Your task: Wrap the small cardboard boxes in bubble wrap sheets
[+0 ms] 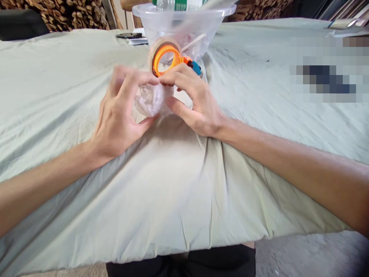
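Pale grey-green cloth (pixel 173 200) covering the table; clear, glossy plastic wrap (pixel 151 100) between the hands; orange tape dispenser (pixel 167 57) with blue end, bearing a tan roll; transparent bowl (pixel 184 23); green-labelled bottle (pixel 180 4); black phone (pixel 128 35).

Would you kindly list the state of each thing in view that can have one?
left hand: closed on the clear plastic bundle.
right hand: pinching the bundle from the other side.
clear plastic bundle: crumpled, held between both hands just above the cloth.
tape dispenser: on its edge behind the hands, roll loaded.
clear plastic bowl: upright, contents unclear.
phone: lying flat.
table cloth: spread out, wrinkled.
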`<state>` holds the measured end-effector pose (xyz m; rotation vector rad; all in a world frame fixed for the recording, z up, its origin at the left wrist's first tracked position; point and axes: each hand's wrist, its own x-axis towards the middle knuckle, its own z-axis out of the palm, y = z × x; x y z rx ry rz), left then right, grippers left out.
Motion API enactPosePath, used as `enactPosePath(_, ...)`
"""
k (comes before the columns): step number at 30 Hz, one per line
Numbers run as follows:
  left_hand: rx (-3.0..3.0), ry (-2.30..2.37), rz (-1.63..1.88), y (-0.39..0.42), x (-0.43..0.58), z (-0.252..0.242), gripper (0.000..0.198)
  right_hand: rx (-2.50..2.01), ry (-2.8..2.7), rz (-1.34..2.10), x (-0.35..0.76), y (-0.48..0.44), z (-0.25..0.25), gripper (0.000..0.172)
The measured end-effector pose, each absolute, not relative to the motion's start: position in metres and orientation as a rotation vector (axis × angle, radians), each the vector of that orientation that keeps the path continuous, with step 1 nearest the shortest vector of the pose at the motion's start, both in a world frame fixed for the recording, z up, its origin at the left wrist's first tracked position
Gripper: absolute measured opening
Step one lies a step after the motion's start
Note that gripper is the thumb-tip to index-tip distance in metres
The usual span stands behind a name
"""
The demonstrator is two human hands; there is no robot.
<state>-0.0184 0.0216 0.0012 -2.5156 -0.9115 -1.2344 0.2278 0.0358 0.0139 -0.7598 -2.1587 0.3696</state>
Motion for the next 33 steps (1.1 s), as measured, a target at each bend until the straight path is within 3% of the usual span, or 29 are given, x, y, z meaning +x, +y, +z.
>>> enactPosePath(6,-2.513,-0.93,-1.202,0.017,-0.016,0.003,0.033,-0.737,-2.054,0.411,0.225,0.038,0.012,0.025)
enactPosePath(15,-2.51,-0.857,-1.102,0.029,-0.023,-0.002,0.039,-0.814,-2.001,0.435,0.227,0.045,0.006,0.01)
enactPosePath(21,-2.525,-0.859,-1.095,0.028,-0.023,-0.002,0.039,-0.736,-2.034,0.462,0.224,0.044,0.005,0.025)
enactPosePath(28,-2.555,-0.867,-1.109,0.029,-0.023,-0.003,0.04,-0.728,-2.036,0.475,0.224,0.046,0.005,0.017)
enactPosePath(33,-2.59,-0.905,-1.122,0.025,-0.02,-0.002,0.038,-0.708,-2.019,0.49,0.225,0.045,0.007,0.021)
